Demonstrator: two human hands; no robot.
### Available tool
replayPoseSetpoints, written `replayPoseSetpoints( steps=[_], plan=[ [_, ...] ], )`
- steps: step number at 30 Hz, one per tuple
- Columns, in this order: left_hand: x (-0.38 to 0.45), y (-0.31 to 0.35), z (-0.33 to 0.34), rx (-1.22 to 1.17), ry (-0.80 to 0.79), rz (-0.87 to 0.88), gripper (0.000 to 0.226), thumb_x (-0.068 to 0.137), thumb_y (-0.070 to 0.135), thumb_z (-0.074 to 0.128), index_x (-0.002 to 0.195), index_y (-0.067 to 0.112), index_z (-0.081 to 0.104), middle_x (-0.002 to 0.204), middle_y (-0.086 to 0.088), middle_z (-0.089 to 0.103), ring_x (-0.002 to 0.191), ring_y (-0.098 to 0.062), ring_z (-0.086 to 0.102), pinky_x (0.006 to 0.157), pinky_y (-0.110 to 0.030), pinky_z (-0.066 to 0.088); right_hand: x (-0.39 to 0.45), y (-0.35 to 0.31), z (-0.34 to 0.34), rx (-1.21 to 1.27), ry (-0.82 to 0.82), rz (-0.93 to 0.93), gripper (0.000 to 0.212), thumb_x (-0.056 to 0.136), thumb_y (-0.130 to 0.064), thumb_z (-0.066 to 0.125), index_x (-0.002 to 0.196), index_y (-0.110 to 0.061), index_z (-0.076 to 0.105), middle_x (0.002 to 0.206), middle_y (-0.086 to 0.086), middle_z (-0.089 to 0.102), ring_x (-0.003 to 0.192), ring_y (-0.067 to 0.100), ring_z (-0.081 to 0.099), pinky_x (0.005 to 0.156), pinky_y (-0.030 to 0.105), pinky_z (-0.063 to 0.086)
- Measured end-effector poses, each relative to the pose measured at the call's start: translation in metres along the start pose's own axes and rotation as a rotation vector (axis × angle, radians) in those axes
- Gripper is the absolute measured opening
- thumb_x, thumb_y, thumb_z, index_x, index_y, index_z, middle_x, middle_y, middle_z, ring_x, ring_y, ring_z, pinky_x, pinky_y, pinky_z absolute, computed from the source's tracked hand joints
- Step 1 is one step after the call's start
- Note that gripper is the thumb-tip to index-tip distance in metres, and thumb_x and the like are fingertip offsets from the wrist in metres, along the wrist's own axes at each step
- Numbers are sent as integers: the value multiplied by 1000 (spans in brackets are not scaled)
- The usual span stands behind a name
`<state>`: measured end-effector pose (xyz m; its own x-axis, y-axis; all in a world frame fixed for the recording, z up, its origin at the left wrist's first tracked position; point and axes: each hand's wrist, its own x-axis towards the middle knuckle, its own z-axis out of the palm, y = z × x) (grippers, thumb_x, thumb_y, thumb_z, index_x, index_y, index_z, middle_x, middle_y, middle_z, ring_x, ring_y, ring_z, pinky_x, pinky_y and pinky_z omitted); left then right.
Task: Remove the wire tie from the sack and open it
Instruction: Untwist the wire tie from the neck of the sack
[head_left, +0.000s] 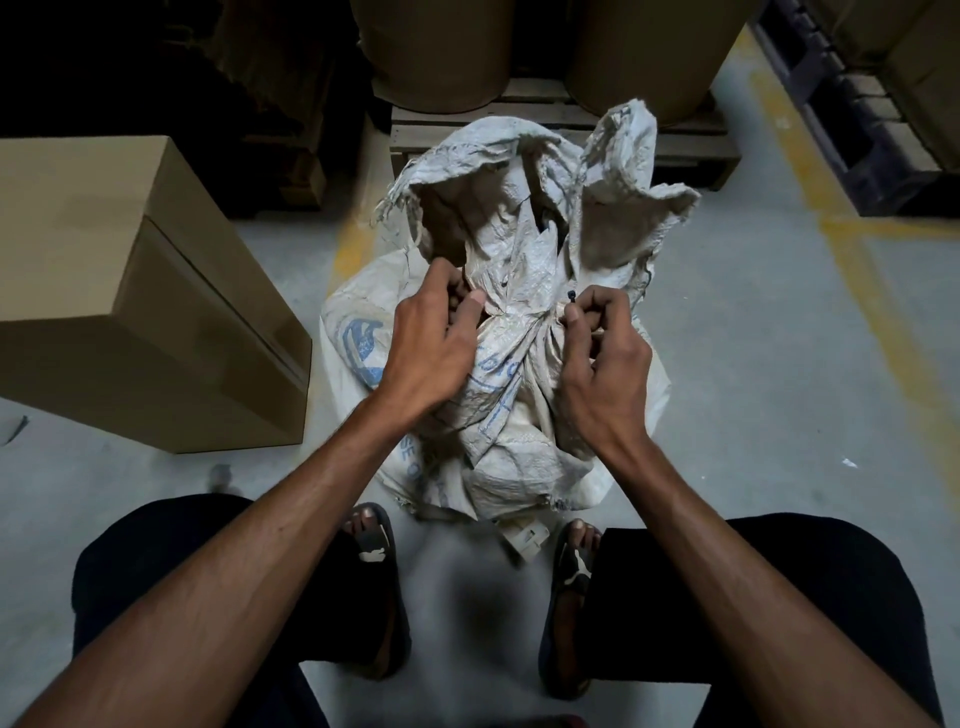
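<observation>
Both forearms reach down from the bottom edge, over dark-clad knees and two feet in sandals (371, 545) on the grey floor (779, 389). Between the feet stands the sack (498, 415), a worn whitish woven bag with faded blue print, full and bulging below its neck. What it holds cannot be seen; the cloth covers it all. Its neck is gathered tight at mid-height, and above the gather the loose mouth flares up in frayed, crumpled folds.

At the neck the left hand (431, 353) grips the bunched cloth on its own side, fingers curled in, thumb laid against the gather. On the other side the right hand (602, 353) has its fingers (576, 317) curled and pinching at the wire tie (570, 297), of which only a small dark end shows, poking up just above the fingertips where it touches the gather. How the tie runs round the neck cannot be made out.

Left of the sack, well apart, stands a closed cardboard box (130, 291); its contents are hidden. Behind the sack a wooden pallet (675, 140) carries two large brown rolls (441, 52). Yellow lines (857, 291) cross the floor on the right.
</observation>
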<state>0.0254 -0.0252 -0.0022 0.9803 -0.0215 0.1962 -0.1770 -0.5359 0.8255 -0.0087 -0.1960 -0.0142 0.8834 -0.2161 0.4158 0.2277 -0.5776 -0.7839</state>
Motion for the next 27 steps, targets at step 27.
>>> replayPoseSetpoints(
  steps=[27],
  plan=[
    [-8,-24,14,497,-323,312,63,95,50,61,152,31,43,146,-4,43,131,-23,43,108,-48,39,12,0,-4,203,-138,119,7,102,-11,57,98,-17,58,90,3,60,83,28,60,72,40,52]
  ],
)
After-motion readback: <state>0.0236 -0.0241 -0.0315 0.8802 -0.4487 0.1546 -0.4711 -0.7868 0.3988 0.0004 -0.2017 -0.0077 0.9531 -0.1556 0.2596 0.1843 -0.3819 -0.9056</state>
